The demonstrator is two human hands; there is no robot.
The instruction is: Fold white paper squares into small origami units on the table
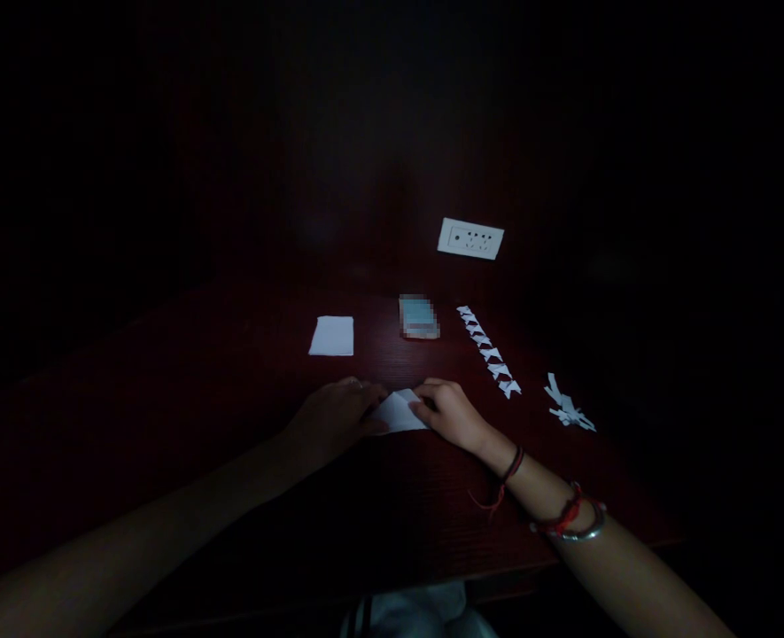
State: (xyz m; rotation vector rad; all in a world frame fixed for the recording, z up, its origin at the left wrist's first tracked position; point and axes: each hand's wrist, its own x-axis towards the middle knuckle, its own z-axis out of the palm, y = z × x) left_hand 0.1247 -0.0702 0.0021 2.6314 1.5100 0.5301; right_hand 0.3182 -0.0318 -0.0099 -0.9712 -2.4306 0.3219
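Between my two hands, low over the dark red table (232, 390), is a folded sheet of white paper (399, 413) with slanted creases that meet at a peak. My left hand (342, 412) grips its left edge, with the thumb in front and the fingers partly hidden behind. At the right edge, my right hand (451, 409) pinches the paper between thumb and bent fingers. A flat stack of white paper (332, 336) lies beyond my left hand. Small folded white paper pieces (488, 348) form a slanting row beyond my right hand.
Loose white paper strips (568, 410) lie in a heap at the right. A blurred bluish rectangular item (419, 317) rests at the back middle. Behind the table, a white socket panel (470, 239) is set in the dark upright surface. The table's front edge runs close to my lap.
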